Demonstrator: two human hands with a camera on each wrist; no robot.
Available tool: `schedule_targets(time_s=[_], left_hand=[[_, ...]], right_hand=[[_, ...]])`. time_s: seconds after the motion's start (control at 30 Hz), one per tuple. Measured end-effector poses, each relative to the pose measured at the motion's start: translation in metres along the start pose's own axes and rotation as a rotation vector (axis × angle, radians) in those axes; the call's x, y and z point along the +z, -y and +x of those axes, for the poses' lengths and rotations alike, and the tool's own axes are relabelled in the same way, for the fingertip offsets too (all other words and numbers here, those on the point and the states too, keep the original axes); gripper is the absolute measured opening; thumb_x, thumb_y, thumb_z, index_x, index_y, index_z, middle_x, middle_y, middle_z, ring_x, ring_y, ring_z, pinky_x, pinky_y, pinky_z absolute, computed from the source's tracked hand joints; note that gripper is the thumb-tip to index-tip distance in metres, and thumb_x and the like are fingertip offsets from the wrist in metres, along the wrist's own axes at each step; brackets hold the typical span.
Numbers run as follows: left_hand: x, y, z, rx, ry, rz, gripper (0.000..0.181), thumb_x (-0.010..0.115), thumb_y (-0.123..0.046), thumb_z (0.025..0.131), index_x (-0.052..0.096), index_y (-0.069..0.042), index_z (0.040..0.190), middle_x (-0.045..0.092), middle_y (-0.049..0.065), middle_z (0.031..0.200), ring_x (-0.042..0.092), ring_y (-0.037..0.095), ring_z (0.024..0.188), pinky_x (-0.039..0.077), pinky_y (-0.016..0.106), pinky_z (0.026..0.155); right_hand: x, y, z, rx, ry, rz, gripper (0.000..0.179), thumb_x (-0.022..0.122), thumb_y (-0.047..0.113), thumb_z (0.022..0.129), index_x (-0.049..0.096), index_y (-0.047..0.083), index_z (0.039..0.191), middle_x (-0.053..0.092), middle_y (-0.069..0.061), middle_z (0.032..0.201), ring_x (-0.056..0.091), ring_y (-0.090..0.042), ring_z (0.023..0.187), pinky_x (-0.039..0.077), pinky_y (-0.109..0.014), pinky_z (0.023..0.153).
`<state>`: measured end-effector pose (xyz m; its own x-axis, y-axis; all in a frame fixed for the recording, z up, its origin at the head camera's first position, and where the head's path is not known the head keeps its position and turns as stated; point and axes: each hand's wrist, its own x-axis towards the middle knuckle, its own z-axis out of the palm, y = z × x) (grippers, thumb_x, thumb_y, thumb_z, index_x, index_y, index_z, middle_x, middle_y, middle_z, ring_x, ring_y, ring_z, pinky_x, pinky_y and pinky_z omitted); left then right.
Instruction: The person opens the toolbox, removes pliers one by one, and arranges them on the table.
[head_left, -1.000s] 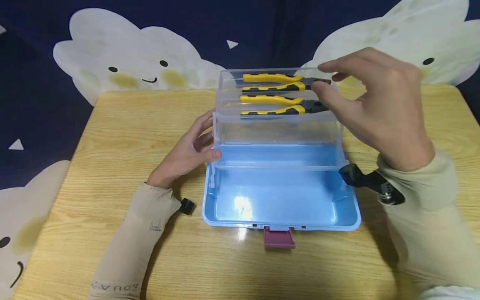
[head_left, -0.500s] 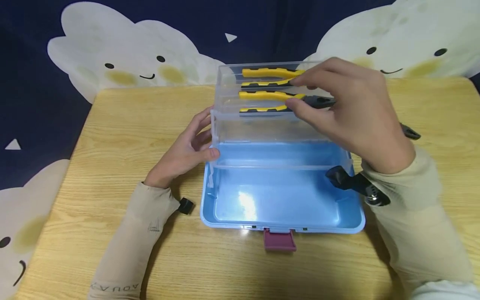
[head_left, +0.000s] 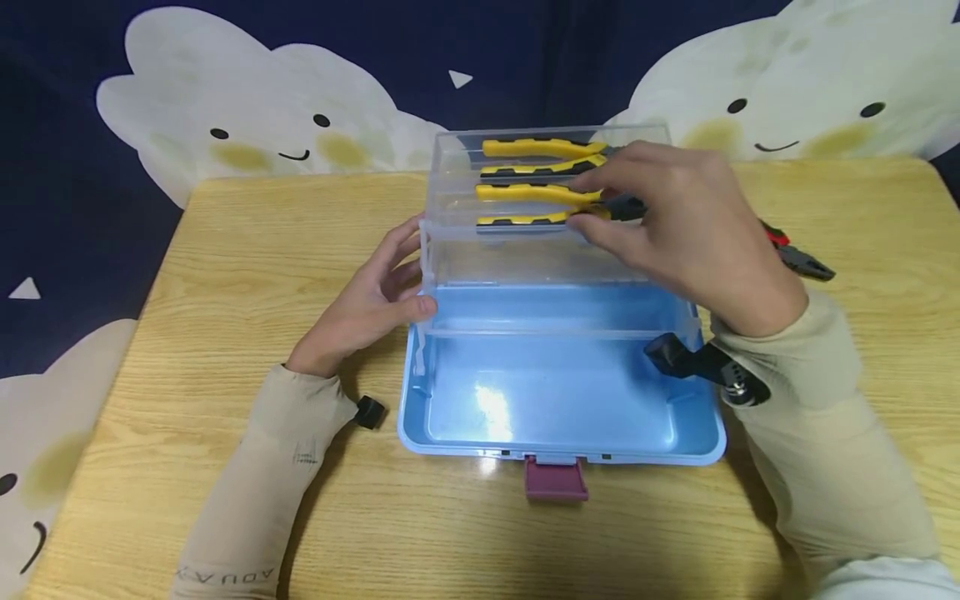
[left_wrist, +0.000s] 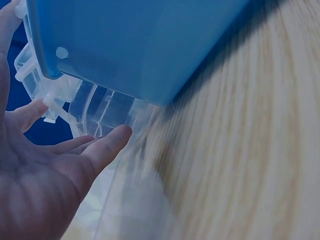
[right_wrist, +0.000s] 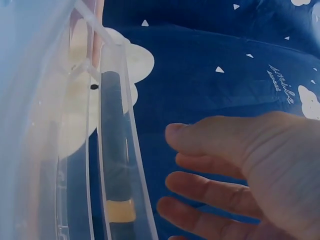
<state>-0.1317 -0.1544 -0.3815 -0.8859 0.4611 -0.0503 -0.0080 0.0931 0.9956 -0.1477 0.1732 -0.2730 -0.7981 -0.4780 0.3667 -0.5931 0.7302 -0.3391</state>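
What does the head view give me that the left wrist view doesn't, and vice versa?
Only the head view shows the right hand, upper yellow-black pliers, lower yellow-black pliers, partly hidden red-black pliers and maroon latch. Only the left wrist view shows a round pale stud on the outer wall of the blue toolbox. Both show the left hand, blue toolbox, clear plastic tray unit and wooden table.

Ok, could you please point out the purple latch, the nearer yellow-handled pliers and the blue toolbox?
Purple latch (head_left: 556, 481): head view, middle of its flap.
Nearer yellow-handled pliers (head_left: 534, 193): head view, upper handle.
Blue toolbox (head_left: 570, 404): head view, bare inner floor.
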Motion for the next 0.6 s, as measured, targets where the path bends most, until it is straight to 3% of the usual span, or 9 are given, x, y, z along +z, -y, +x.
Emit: schedule_targets(time_s=[0.17,0.4,0.6], left_hand=[[-0.0004,-0.0014,0.0003,0.003,0.002,0.001,0.114,0.085,-0.065,0.072,0.024,-0.034,0.163,0.026,0.002,0.171,0.034,0.034,0.156,0.034,0.055,0.127],[-0.0009,-0.0045,0.0007,0.011,-0.002,0.017,0.114,0.084,-0.065,0.074,0.023,-0.033,0.164,0.025,0.005,0.172,0.032,0.037,0.157,0.032,0.055,0.128],[0.0013,-0.0032,-0.0005,-0.005,0.004,0.009,0.112,0.084,-0.064,0.075,0.024,-0.034,0.164,0.025,0.004,0.172,0.033,0.035,0.157,0.033,0.054,0.128]], right_hand=[[0.0000,-0.0004,0.0006,0.001,0.041,-0.012,0.029,0.080,0.019,0.091,0.078,0.006,0.117,0.078,-0.013,0.105,0.074,-0.028,0.083,0.054,-0.039,0.066],[-0.0031,-0.0035,0.0030,0.038,0.043,-0.002,0.030,0.080,0.021,0.092,0.078,0.007,0.118,0.078,-0.016,0.111,0.075,-0.031,0.090,0.058,-0.047,0.075],[-0.0077,-0.0087,0.0004,0.056,-0.007,-0.032,0.025,0.078,0.021,0.093,0.079,0.008,0.114,0.079,-0.013,0.107,0.074,-0.030,0.090,0.047,-0.034,0.070]])
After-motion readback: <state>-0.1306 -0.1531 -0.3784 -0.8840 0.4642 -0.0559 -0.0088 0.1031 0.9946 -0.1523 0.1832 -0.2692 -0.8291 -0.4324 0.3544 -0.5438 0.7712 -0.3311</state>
